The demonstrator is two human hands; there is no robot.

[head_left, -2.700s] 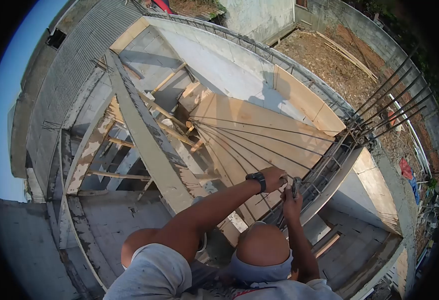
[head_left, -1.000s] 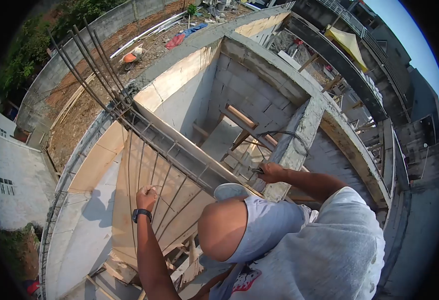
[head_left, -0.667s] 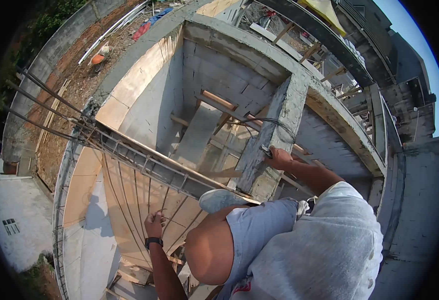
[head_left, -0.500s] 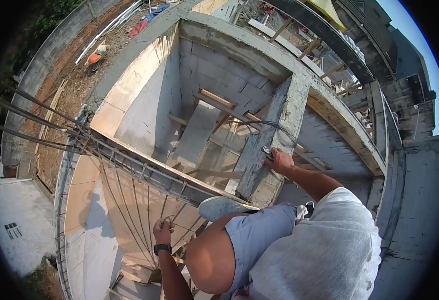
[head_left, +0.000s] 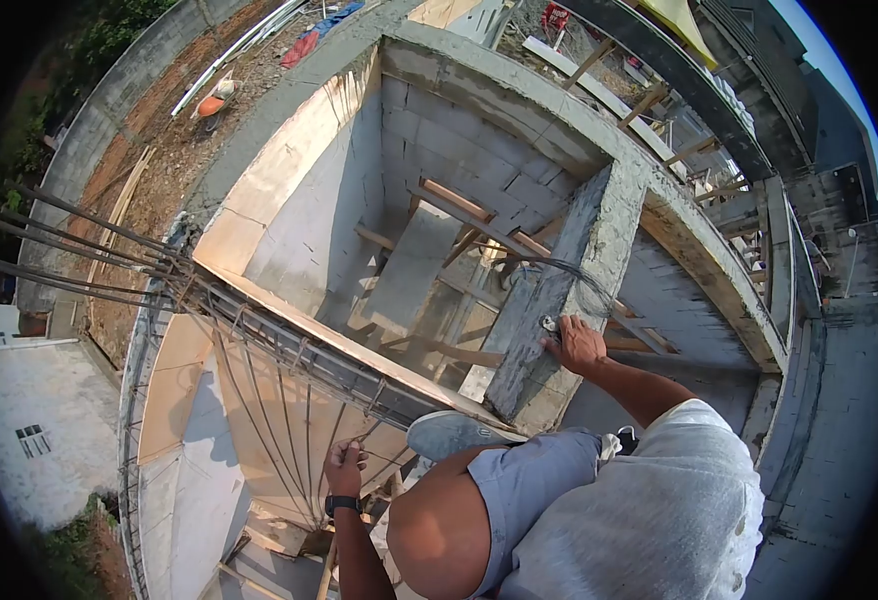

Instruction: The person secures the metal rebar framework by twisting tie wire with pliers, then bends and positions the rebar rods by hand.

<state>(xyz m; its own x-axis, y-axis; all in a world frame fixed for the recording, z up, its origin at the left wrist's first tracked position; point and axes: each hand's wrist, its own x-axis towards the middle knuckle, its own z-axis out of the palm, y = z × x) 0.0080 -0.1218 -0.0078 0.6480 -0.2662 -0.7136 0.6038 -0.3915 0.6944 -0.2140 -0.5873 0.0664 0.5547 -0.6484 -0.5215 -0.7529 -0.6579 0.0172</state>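
Note:
My left hand [head_left: 345, 466], with a black watch [head_left: 342, 504] at its wrist, is closed above the plywood sheet [head_left: 279, 410]. A thin piece of wire shows at its fingertips. Thin steel bars [head_left: 281, 400] fan out over the plywood beside it. My right hand [head_left: 577, 346] is on the rough concrete beam [head_left: 559, 290], closed round a small metal tool [head_left: 551, 325] whose end shows at the fingers. A coil of dark wire [head_left: 587, 280] lies across the beam just beyond that hand.
A rebar cage [head_left: 329, 370] runs along the plywood edge, with long bars [head_left: 89, 245] jutting out left. My shoe [head_left: 454, 432] is by the cage. Beyond the formwork board [head_left: 284, 165] is a deep opening with timber props [head_left: 459, 200]. An orange wheelbarrow [head_left: 211, 104] stands on the ground below.
The view has swung round from the bar fan towards the beam. My hands, earlier together at the cage, are now apart, with the right one and its tool on the beam.

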